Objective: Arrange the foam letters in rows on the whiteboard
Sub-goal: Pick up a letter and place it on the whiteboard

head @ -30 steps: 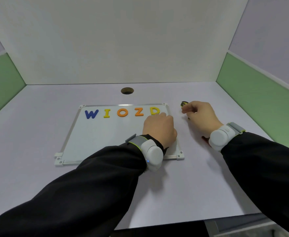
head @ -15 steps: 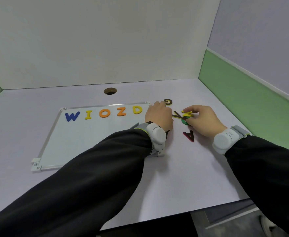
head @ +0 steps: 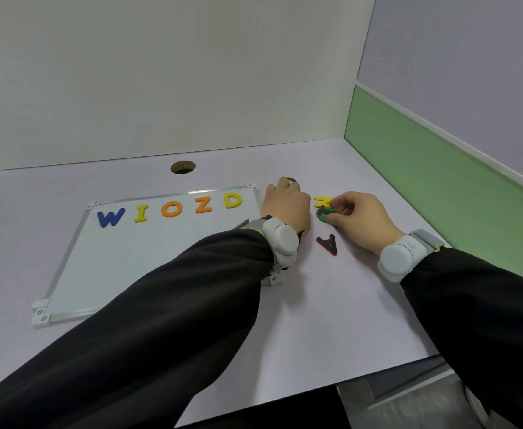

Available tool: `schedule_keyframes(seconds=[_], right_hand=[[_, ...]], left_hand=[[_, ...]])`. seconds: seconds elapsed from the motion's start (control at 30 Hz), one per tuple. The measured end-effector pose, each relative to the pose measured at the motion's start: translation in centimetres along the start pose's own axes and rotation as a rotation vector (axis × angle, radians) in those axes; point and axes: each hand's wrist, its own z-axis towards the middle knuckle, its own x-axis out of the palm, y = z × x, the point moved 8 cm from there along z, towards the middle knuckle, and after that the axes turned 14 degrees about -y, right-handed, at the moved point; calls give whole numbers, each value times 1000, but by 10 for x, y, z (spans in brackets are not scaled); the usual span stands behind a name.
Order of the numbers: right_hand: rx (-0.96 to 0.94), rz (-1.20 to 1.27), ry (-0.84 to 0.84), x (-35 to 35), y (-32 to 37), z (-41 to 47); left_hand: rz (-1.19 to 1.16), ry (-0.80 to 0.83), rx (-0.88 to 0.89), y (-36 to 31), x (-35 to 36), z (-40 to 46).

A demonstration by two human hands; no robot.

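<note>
The whiteboard (head: 124, 261) lies on the left of the desk with a top row of foam letters: blue W (head: 110, 217), yellow I (head: 141, 213), orange O (head: 171, 209), orange Z (head: 203, 205), yellow D (head: 233, 200). My left hand (head: 286, 205) is just right of the board, its fingertips over a small dark letter (head: 292, 181) that is mostly hidden. My right hand (head: 359, 216) pinches a green round letter (head: 324, 214) lying on the desk. A yellow letter (head: 322, 200) lies just behind it. A dark red A (head: 328, 244) lies between my wrists.
A round cable hole (head: 183, 167) sits in the desk behind the board. White walls close the back, a green panel (head: 439, 181) the right side. The desk's front edge runs near my right forearm.
My left hand left the board's right end and reached farther back onto the small dark letter. My right hand went from the yellow letter to the green one. The view swung right.
</note>
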Motion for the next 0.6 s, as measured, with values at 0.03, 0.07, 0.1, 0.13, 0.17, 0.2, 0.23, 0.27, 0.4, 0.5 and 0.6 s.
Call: schedule_keyframes(seconds=[0.03,0.07,0.1,0.13,0.17,0.2,0.23,0.27,0.4,0.5,0.6], right_hand=[[6,5,3,-1,0,0],[11,7,6,-1,1,0],[15,13,6,-1,0,-1],[18,18,2,-2,0,-1],[20,24,-2,-3,0,0],[21,28,-3,-4,0,-1],[23,34,-4,-5,1,-1],[27,42,-3,-6,1,-2],[23,89,-4,-8,2,-3],[26,187,7,-8,10,-6],[-12,156,-62,-12,22,-6]], left_hand=[[-11,-5,-5,-1,-1,0],[-32,-11,-7,-2,-2,0],[-59,-18,-9,-5,-3,-1],[-89,-27,-10,-8,-3,-3],[-119,-36,-11,-11,-3,-4],[-144,-42,-10,-14,-2,-5],[-161,-45,-7,-16,-2,-6],[-171,-52,-3,-18,-2,-6],[-228,-85,-29,-18,-8,-5],[-295,-144,-27,-20,-21,-3],[-366,-199,-36,-17,-38,-7]])
